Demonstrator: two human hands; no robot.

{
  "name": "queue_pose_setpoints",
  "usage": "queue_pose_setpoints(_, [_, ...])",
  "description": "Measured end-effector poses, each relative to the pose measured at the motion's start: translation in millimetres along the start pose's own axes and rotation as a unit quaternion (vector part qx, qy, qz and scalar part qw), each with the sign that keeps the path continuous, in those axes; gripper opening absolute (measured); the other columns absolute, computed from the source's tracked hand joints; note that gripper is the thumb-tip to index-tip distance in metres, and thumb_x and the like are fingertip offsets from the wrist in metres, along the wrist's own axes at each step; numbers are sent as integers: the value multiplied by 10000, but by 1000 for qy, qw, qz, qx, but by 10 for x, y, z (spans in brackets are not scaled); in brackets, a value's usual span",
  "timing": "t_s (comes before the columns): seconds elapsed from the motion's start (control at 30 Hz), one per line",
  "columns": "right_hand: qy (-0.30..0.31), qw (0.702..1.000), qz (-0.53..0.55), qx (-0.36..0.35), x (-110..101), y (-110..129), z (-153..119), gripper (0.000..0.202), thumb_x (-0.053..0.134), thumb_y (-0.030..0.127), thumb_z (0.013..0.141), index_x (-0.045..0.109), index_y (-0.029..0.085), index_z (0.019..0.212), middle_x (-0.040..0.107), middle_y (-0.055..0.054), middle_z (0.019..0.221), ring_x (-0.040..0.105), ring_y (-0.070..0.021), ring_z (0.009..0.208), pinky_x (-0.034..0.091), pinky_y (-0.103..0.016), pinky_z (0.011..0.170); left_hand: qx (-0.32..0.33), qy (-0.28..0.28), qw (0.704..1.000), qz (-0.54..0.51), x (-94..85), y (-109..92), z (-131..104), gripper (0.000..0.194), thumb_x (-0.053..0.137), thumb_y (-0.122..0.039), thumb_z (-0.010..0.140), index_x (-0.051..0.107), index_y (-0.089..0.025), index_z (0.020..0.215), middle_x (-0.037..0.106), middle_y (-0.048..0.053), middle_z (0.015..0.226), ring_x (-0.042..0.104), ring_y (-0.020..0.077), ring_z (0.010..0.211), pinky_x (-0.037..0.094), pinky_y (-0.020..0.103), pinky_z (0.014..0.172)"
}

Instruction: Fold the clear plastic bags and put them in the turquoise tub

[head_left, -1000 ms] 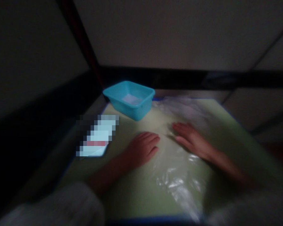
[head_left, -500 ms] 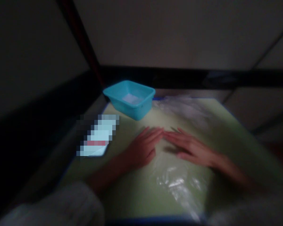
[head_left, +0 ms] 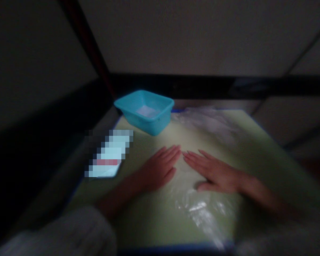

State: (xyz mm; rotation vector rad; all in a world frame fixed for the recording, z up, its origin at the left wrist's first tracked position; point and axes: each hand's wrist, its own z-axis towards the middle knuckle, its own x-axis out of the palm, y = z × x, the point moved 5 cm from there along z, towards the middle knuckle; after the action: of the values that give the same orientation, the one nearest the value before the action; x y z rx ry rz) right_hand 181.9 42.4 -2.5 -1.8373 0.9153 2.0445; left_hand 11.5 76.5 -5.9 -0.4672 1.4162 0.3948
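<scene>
A clear plastic sheet or bag lies on the pale yellow table top, shiny and creased toward the near edge. My left hand rests flat, fingers stretched toward the middle, at the sheet's left side. From the right, my right hand also lies flat on or just over the sheet, thumb apart from the fingers. The fingertips of both hands nearly meet, with a small gap between them. Neither hand holds anything. The dim light hides the sheet's exact outline.
A turquoise plastic basin with something pale inside stands at the back left. More crumpled clear plastic lies at the back right. Left of my hands is a lit phone-like screen, partly pixelated. Dark panels border the table behind and to the left.
My right hand has come down and slightly toward me, now lying flatter. My fingertips have drawn a little apart. The left hand has hardly moved.
</scene>
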Motion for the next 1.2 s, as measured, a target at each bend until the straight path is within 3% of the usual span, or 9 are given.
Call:
queue_pose_setpoints(0.17, [-20, 999, 49, -12, -166, 0, -56, 776, 406, 549, 902, 35, 185, 1479, 180, -117, 1520, 169, -238, 1394, 147, -492, 1130, -7, -11, 999, -32, -28, -4, 17, 534, 337, -227, 906, 252, -91, 1415, 221, 142, 1511, 138, 216, 1410, 160, 420, 1137])
queue_pose_setpoints(0.3, [-77, 995, 71, 2, -393, -61, -167, 626, 415, 512, 913, 234, 250, 1453, 334, -81, 1474, 295, -259, 1353, 274, -507, 1083, 1, -70, 993, -97, -221, 15, -16, 550, 322, -193, 900, 212, -121, 1434, 233, 117, 1512, 173, 208, 1403, 176, 431, 1136])
queue_pose_setpoints(0.4, [-96, 993, 61, 25, -476, -129, -216, 477, 416, 448, 932, 401, 273, 1376, 444, -60, 1412, 381, -265, 1306, 326, -520, 1049, 30, -97, 985, -136, -331, 28, -68, 446, 347, -234, 907, 399, -173, 1345, 410, 74, 1431, 313, 210, 1348, 231, 424, 1122])
queue_pose_setpoints(0.53, [-84, 995, 36, 36, -468, -173, -192, 382, 396, 397, 948, 516, 253, 1280, 505, -59, 1362, 462, -259, 1244, 350, -519, 1032, 115, -70, 978, -158, -304, -61, -89, 350, 323, -249, 918, 596, -196, 1131, 559, 52, 1301, 466, 220, 1237, 311, 431, 1080])
queue_pose_setpoints(0.63, [-87, 995, 3, 54, -458, -193, -159, 386, 363, 353, 962, 486, 230, 1307, 510, -74, 1356, 468, -244, 1241, 295, -521, 1068, 158, -55, 973, -160, -291, -171, -72, 370, 288, -219, 922, 619, -175, 1082, 600, 71, 1248, 530, 202, 1170, 322, 427, 1073])
queue_pose_setpoints(0.83, [-91, 993, -36, 70, -363, -208, -82, 486, 332, 389, 964, 316, 214, 1417, 507, -104, 1355, 436, -246, 1268, 211, -550, 1093, 175, -73, 971, -146, -376, -349, -70, 310, 362, -188, 864, 595, -160, 1066, 629, 77, 1200, 560, 186, 1129, 322, 416, 1075])
queue_pose_setpoints(1.0, [-73, 994, -47, 62, -250, -149, 29, 549, 308, 399, 967, 172, 209, 1464, 463, -110, 1393, 348, -248, 1327, 151, -568, 1101, 190, -66, 969, -147, -351, -503, -89, 372, 435, -211, 819, 558, -139, 1162, 621, 102, 1202, 549, 228, 1132, 332, 456, 1059])
queue_pose_setpoints(1.2, [-53, 997, -51, 35, -212, -53, 124, 545, 313, 285, 958, 150, 184, 1468, 415, -95, 1430, 288, -237, 1355, 77, -561, 1115, 202, -44, 967, -150, -266, -653, -103, 450, 467, -289, 820, 517, -148, 1245, 597, 129, 1221, 504, 261, 1180, 313, 485, 1053])
